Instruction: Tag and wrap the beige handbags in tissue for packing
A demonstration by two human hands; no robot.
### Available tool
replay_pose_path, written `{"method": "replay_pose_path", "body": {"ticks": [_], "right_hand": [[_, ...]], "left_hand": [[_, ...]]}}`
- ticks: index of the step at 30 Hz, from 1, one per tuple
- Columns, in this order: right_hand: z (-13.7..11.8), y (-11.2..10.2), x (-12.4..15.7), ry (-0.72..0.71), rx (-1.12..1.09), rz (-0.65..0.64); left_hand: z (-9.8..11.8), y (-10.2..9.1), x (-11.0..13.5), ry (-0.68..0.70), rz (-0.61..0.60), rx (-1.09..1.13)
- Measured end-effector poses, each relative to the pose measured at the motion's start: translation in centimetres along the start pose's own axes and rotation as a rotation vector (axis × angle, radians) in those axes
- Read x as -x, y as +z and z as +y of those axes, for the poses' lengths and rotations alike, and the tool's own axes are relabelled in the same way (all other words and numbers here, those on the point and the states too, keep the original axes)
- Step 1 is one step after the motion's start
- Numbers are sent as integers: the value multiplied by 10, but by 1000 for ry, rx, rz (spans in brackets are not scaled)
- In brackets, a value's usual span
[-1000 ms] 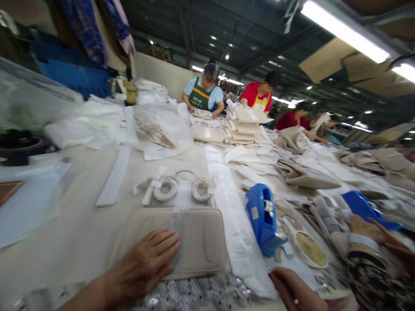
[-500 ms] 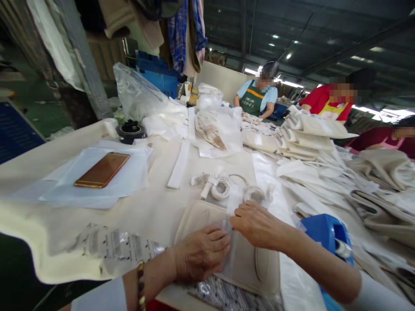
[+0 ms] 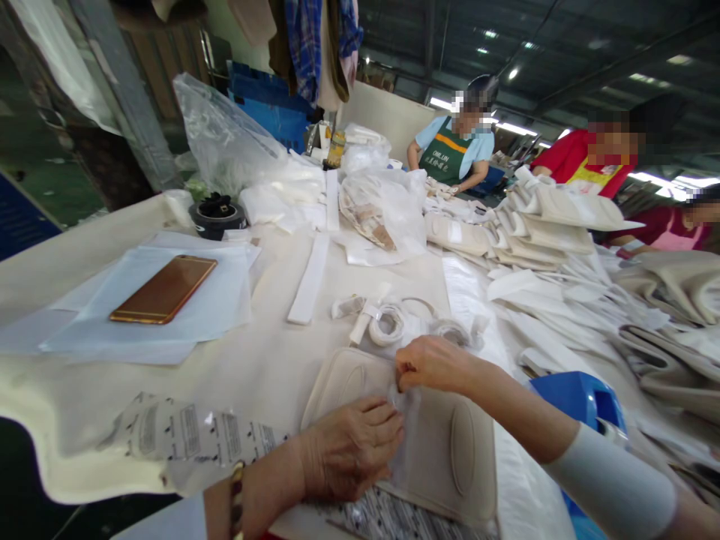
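A beige bag panel [image 3: 430, 450] with an oval raised patch at each end lies flat in front of me. Across its middle runs a thin translucent wrapping strip [image 3: 409, 424]. My left hand [image 3: 354, 448] rests over the panel, fingers together and bent, gripping the strip's left edge; the fingertips are partly hidden. Just above it, my right hand [image 3: 430, 364] is closed in a pinch on the strip's upper end. Beyond the panel sit a coiled off-white strap [image 3: 387, 324] and a second coil [image 3: 451, 331] in clear wrapping.
A phone [image 3: 163, 289] lies on translucent sheets at left. Printed plastic film [image 3: 191, 431] is by my left forearm. A blue container [image 3: 582, 401] stands right, near stacked beige pieces [image 3: 562, 217]. Co-workers, one in a green apron [image 3: 450, 154], work across the table.
My right hand has drawn the strip's upper end down toward me, uncovering the coiled straps' front. My left hand stays on the panel. The view has shifted slightly.
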State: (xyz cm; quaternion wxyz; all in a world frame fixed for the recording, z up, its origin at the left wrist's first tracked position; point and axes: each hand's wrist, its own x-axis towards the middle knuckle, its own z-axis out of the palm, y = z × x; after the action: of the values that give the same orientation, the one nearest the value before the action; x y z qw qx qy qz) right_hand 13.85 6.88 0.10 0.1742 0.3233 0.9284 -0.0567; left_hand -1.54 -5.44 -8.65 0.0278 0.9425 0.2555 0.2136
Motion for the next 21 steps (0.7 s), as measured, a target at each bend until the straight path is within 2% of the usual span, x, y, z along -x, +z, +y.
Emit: {"method": "replay_pose_path", "body": {"ticks": [4,7,9,11,13,16,19,21], "right_hand": [[16,0,-1,118,-35,148],[10,14,17,166,-24,297],[-6,36,36,113,-2,442],[-28,66,54,-120,27,675],[-52,96,69,-184,89,731],[-77,125,81,-223,78,710],[-80,135,93,-307,-63,755],[-74,138,106,-282,-159,863]], "left_hand": [[1,-2,-1,-6,-3,2],[2,-3,-2,-11,1,-13],[2,-3,-2,4,20,-26],[3,-1,0,30,46,-40],[4,2,3,40,71,-58],[5,4,6,27,96,-73],[6,0,6,21,85,-38],[7,-5,6,-3,98,-3]]}}
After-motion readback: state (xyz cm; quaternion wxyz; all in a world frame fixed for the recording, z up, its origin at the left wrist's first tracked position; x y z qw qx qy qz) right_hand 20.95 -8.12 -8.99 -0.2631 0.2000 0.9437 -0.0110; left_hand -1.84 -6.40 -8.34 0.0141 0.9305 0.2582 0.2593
